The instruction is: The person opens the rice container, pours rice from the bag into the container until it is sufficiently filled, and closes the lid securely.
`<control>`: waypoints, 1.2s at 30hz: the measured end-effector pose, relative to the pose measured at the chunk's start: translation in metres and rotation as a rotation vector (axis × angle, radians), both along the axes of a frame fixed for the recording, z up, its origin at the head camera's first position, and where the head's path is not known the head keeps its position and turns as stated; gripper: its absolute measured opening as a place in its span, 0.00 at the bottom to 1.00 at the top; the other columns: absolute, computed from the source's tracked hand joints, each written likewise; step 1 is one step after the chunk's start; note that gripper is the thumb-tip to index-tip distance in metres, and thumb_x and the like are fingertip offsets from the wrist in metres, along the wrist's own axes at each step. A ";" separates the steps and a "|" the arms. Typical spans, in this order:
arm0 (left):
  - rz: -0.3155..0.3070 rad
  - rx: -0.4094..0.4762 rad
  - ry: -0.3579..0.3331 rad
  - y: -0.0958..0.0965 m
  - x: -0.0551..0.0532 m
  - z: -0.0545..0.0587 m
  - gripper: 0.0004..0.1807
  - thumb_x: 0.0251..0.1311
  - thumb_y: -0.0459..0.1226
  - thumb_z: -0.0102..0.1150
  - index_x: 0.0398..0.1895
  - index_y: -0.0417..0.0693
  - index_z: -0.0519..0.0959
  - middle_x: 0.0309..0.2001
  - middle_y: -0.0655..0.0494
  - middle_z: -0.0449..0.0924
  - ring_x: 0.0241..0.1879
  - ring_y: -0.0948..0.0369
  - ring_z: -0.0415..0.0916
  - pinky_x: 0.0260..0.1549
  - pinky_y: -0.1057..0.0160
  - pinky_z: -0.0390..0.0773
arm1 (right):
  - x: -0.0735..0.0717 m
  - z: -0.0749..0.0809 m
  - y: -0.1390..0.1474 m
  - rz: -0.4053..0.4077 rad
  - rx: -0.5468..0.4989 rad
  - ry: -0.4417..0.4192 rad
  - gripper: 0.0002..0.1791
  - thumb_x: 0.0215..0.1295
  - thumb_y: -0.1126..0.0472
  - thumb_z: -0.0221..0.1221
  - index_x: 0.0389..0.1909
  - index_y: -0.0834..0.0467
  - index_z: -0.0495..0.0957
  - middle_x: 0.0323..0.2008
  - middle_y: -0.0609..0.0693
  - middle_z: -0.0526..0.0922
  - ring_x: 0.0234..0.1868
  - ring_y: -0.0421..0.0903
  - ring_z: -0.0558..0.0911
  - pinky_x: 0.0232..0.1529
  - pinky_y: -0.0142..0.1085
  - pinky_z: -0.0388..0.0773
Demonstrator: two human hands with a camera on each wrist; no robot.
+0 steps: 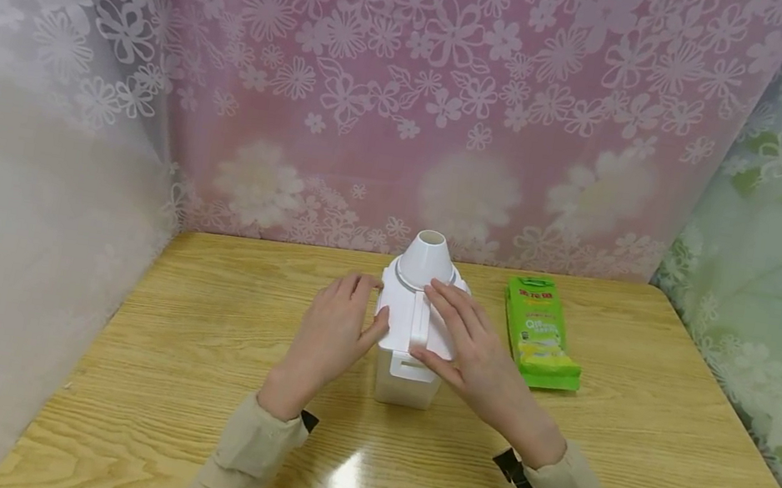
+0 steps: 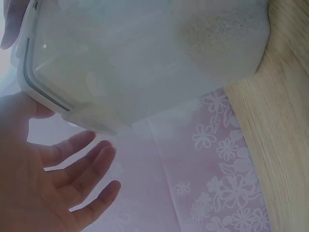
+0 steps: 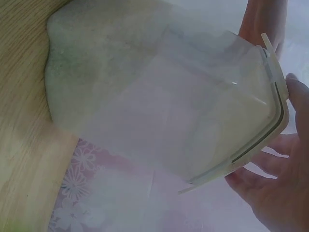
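Observation:
A translucent storage container [image 1: 403,391] with a white lid [image 1: 397,317] stands upright on the table. A white cone-shaped piece [image 1: 426,264] sits on the far part of the lid, and a raised strip [image 1: 420,323] runs along its near part. Pale grains [image 2: 212,34] show low inside in the left wrist view. My left hand [image 1: 334,328] is at the lid's left edge, its fingers loosely spread. From the right, my right hand [image 1: 476,354] touches the lid, fingertips by the cone and thumb near the strip's front end.
A green printed bag [image 1: 540,334] lies to the right of the container on the wooden table [image 1: 203,385]. Flowered curtains [image 1: 411,112] hang behind the table and at both sides. Dark straps [image 1: 516,472] are on both wrists.

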State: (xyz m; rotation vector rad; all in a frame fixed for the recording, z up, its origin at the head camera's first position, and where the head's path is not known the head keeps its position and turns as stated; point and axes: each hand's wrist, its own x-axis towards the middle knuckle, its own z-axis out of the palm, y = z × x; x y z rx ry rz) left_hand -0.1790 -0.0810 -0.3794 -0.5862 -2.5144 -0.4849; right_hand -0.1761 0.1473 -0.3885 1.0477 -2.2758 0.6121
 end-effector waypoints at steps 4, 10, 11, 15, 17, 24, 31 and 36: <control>-0.041 -0.001 0.071 0.005 0.001 0.002 0.19 0.70 0.39 0.56 0.60 0.40 0.77 0.55 0.45 0.80 0.52 0.47 0.79 0.52 0.49 0.80 | 0.000 -0.003 0.006 -0.031 0.005 0.003 0.45 0.74 0.31 0.41 0.72 0.66 0.65 0.71 0.60 0.69 0.70 0.59 0.68 0.66 0.54 0.71; -0.131 0.013 0.180 0.019 0.006 0.002 0.23 0.76 0.44 0.49 0.65 0.39 0.74 0.61 0.45 0.78 0.55 0.47 0.78 0.55 0.49 0.79 | -0.001 -0.008 0.016 -0.083 0.009 0.021 0.45 0.75 0.32 0.37 0.71 0.66 0.67 0.68 0.62 0.71 0.68 0.60 0.71 0.63 0.57 0.73; -0.145 0.010 0.187 0.021 0.008 0.002 0.25 0.77 0.47 0.46 0.66 0.39 0.74 0.62 0.45 0.77 0.56 0.47 0.77 0.56 0.49 0.78 | -0.001 -0.008 0.018 -0.094 0.013 0.031 0.44 0.75 0.32 0.36 0.71 0.66 0.68 0.67 0.62 0.73 0.67 0.60 0.72 0.62 0.57 0.73; -0.166 -0.032 0.187 0.030 0.013 -0.001 0.33 0.80 0.55 0.31 0.69 0.40 0.71 0.65 0.45 0.75 0.60 0.47 0.75 0.58 0.48 0.77 | -0.002 -0.009 0.022 -0.121 0.024 0.073 0.41 0.79 0.36 0.35 0.67 0.67 0.72 0.63 0.62 0.77 0.64 0.61 0.74 0.62 0.57 0.73; -0.154 -0.057 0.192 0.034 0.015 -0.004 0.34 0.79 0.56 0.32 0.69 0.41 0.71 0.65 0.44 0.74 0.60 0.48 0.75 0.58 0.48 0.77 | -0.003 -0.009 0.023 -0.129 0.026 0.088 0.38 0.80 0.38 0.36 0.65 0.67 0.74 0.61 0.62 0.78 0.63 0.62 0.75 0.62 0.57 0.73; -0.093 -0.101 0.221 0.044 0.017 -0.013 0.32 0.71 0.50 0.54 0.70 0.39 0.69 0.65 0.42 0.73 0.59 0.49 0.75 0.60 0.47 0.74 | -0.002 -0.009 0.026 -0.193 -0.012 0.057 0.37 0.80 0.38 0.39 0.63 0.67 0.76 0.57 0.63 0.81 0.61 0.62 0.76 0.62 0.56 0.74; -0.069 -0.093 0.220 0.046 0.018 -0.015 0.32 0.70 0.49 0.54 0.70 0.39 0.68 0.66 0.43 0.72 0.60 0.49 0.74 0.62 0.47 0.72 | -0.003 -0.005 0.023 -0.285 -0.044 0.057 0.30 0.77 0.41 0.51 0.50 0.66 0.81 0.47 0.60 0.84 0.50 0.62 0.80 0.50 0.54 0.80; -0.081 -0.043 0.230 0.047 0.016 -0.018 0.30 0.70 0.48 0.51 0.68 0.40 0.70 0.65 0.43 0.72 0.61 0.49 0.73 0.62 0.46 0.72 | -0.004 0.000 0.018 -0.365 -0.023 0.064 0.21 0.66 0.49 0.66 0.40 0.65 0.81 0.37 0.57 0.84 0.42 0.60 0.80 0.43 0.51 0.80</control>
